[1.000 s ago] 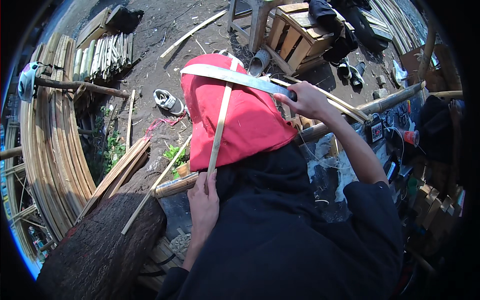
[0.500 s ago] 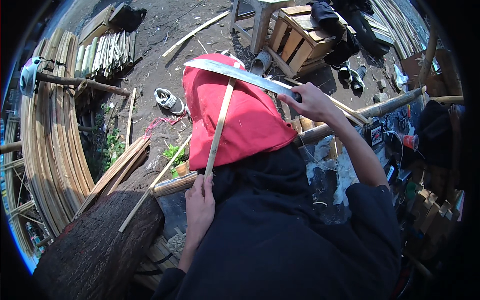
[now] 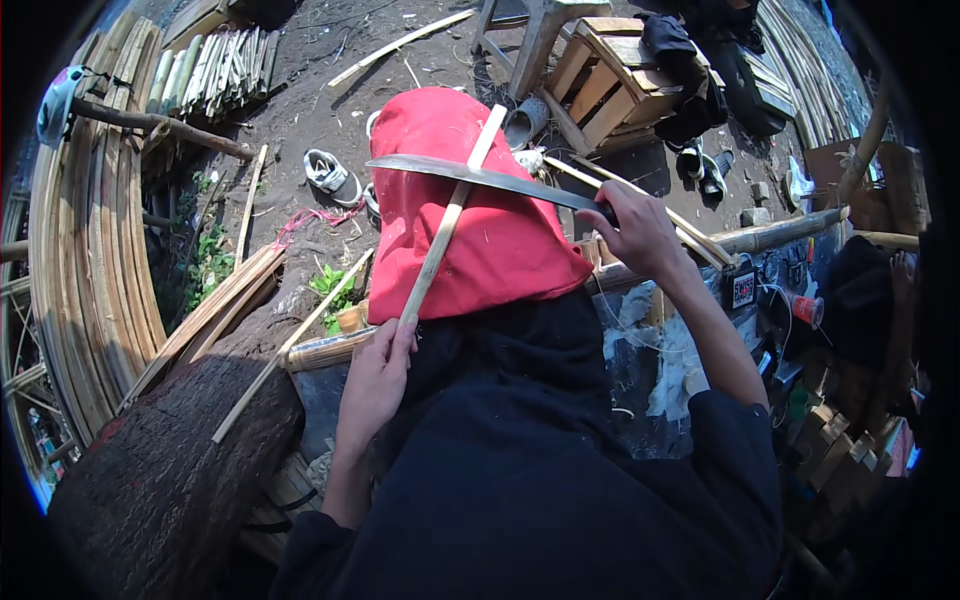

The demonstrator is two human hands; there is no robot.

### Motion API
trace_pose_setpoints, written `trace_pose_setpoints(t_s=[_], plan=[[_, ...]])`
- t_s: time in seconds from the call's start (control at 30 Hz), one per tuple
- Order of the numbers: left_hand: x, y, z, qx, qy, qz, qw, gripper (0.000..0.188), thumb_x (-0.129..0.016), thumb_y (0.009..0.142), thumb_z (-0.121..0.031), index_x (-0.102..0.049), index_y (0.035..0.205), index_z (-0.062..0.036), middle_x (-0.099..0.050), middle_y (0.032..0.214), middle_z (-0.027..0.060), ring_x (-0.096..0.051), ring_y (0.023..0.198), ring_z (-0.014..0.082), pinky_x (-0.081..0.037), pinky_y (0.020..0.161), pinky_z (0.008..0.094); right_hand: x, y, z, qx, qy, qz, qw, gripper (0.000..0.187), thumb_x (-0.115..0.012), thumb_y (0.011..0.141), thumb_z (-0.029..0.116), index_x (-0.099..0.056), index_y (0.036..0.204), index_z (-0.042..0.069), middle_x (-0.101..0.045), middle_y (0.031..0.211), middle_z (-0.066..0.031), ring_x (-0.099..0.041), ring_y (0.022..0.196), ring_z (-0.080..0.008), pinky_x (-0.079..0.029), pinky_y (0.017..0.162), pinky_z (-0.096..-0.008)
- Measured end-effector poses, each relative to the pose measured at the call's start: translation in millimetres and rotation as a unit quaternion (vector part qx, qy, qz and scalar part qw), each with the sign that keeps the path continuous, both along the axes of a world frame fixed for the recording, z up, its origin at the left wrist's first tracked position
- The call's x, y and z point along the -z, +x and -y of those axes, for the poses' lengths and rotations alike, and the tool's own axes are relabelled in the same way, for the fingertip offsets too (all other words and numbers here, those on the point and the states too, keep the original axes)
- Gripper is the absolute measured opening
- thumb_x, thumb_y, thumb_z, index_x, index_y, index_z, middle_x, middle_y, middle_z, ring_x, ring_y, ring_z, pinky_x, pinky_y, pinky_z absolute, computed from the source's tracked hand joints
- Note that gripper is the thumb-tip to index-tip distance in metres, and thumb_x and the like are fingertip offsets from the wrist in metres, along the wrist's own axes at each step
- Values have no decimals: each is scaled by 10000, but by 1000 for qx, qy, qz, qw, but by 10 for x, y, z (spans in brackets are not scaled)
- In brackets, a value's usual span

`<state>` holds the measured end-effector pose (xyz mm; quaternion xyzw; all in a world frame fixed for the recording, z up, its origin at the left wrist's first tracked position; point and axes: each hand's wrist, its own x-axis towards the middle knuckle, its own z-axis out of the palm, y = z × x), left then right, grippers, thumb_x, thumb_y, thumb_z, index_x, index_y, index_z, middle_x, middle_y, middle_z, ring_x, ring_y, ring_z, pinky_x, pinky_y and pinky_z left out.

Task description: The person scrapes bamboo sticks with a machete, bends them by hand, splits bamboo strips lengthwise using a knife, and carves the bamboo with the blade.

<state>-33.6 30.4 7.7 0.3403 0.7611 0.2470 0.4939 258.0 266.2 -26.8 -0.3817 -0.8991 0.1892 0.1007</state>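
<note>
My left hand (image 3: 376, 375) grips the near end of a pale bamboo strip (image 3: 437, 250), which slants up and to the right over the red cloth (image 3: 510, 250) on my lap. Closed round the dark handle of a long machete (image 3: 480, 178) is my right hand (image 3: 640, 228). The blade points left and lies across the strip in its upper part, the strip's far end standing out beyond it. Small pale flecks dot the cloth.
A dark log (image 3: 190, 460) and a tall stack of long bamboo slats (image 3: 95, 230) stand at the left. One thin strip (image 3: 290, 345) leans by the log. Beyond lie a shoe (image 3: 330, 178), a wooden crate (image 3: 600, 85) and a stool (image 3: 535, 45). A red cup (image 3: 806, 310) is at right.
The blade has come nearer to me along the strip, so more of the far end shows past it. My left hand and the strip's near end have risen slightly in the view.
</note>
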Motion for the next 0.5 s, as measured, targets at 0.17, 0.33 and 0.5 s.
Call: trace_pose_setpoints(t_s=[0.17, 0.33, 0.5], plan=[[165, 14, -24, -12, -4, 46, 999, 403, -465, 1069, -325, -525, 815, -17, -452, 615, 16, -433, 580, 100, -361, 553, 303, 73, -22, -100, 84, -92, -56, 991, 291, -519, 1032, 269, -613, 891, 32, -585, 649, -169, -587, 603, -384, -415, 561, -455], [205, 12, -131, -24, 12, 101, 995, 404, -464, 1071, -319, -510, 801, -22, -456, 640, 6, -432, 605, 92, -369, 569, 286, -61, 13, 154, -90, -87, -21, 992, 258, -564, 1012, 255, -679, 974, 26, -576, 620, -189, -571, 552, -362, -403, 536, -446], [241, -8, -97, -21, 18, 108, 994, 405, -463, 1073, -322, -511, 799, -29, -448, 639, -8, -416, 603, 82, -363, 567, 279, -148, -21, -96, 82, -175, -23, 981, 351, -553, 1022, 299, -671, 933, -20, -552, 602, -192, -555, 515, -309, -407, 529, -406]])
